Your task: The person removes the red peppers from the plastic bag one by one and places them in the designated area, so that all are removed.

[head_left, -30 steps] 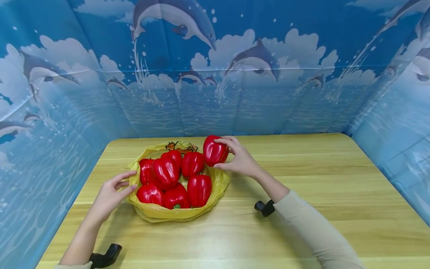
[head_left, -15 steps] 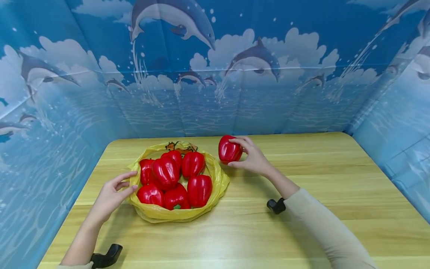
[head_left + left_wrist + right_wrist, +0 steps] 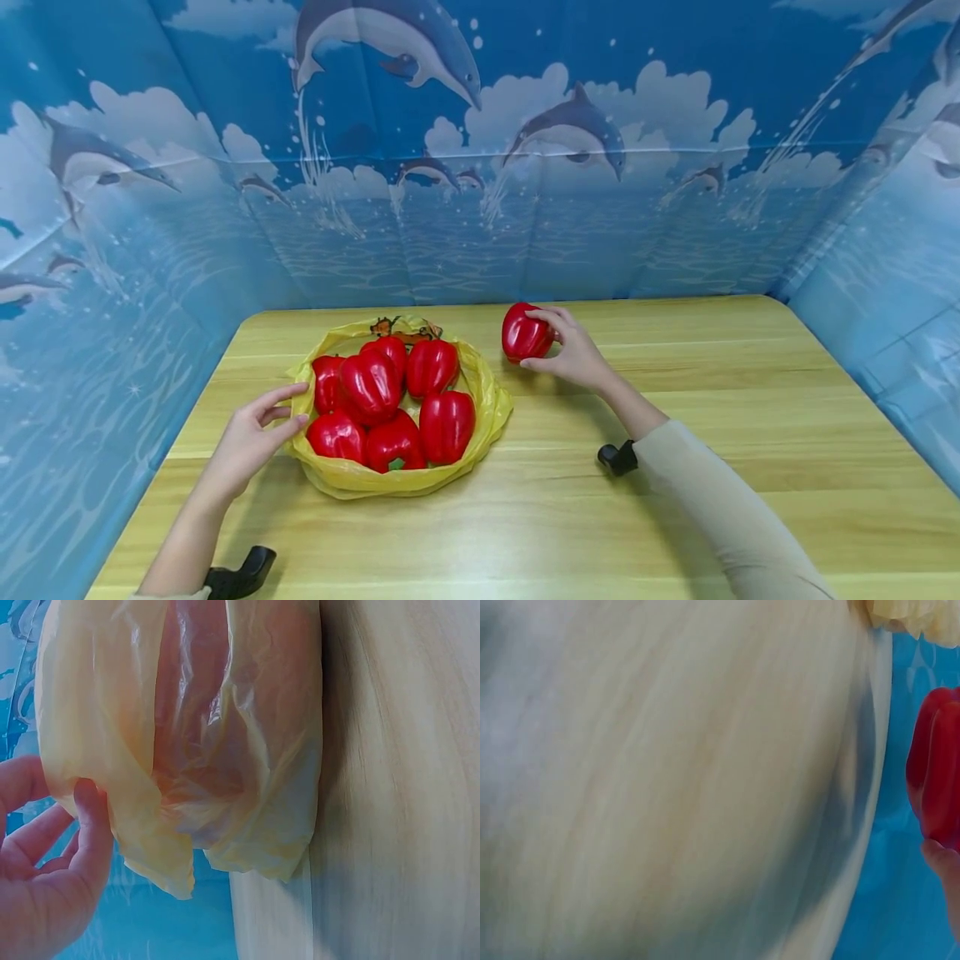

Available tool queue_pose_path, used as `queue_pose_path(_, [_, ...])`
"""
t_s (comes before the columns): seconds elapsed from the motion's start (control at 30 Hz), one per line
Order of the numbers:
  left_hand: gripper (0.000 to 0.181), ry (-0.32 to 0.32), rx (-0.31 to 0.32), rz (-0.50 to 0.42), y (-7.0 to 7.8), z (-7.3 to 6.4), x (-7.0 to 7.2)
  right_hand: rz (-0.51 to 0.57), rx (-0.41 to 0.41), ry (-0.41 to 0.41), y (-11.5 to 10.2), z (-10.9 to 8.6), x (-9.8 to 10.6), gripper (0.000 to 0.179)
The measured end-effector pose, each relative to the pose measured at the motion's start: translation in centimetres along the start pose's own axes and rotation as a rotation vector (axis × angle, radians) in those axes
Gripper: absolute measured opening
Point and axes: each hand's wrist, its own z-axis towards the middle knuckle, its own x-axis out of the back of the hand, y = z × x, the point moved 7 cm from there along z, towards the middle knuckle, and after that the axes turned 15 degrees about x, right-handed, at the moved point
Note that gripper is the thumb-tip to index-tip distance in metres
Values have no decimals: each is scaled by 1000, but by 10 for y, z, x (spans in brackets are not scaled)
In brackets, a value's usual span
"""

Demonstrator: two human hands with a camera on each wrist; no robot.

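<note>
My right hand [image 3: 573, 354] grips a glossy red bell pepper [image 3: 523, 333] near the table's back edge, to the right of a yellow plastic bag [image 3: 491, 417]. Whether that pepper touches the table, I cannot tell. Only a thumb and part of the held pepper [image 3: 939, 769] show in the right wrist view. The bag stands with its mouth spread wide and holds several red peppers, one pepper [image 3: 370, 386] lying on top of others. At the bag's left side, my left hand [image 3: 251, 437] pinches the plastic between thumb and fingers, seen closely in the left wrist view.
The wooden table [image 3: 712, 400] extends right of the bag and in front of it. A blue curtain with dolphins [image 3: 450, 233] closes off the back and both sides. Each wrist carries a black camera mount, such as the right one [image 3: 617, 458].
My right hand has carried the bell pepper rightward from over the bag's right rim to beside the bag, slightly lower. My left hand stays at the bag's left side.
</note>
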Motion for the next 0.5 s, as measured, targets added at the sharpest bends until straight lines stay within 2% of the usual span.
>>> queue_pose_path(0.3, [47, 39, -26, 54, 3, -3, 1, -61, -55, 11, 16, 7, -1, 71])
queue_pose_path(0.5, [45, 56, -49, 74, 4, -4, 0, -57, -97, 31, 27, 13, -1, 72])
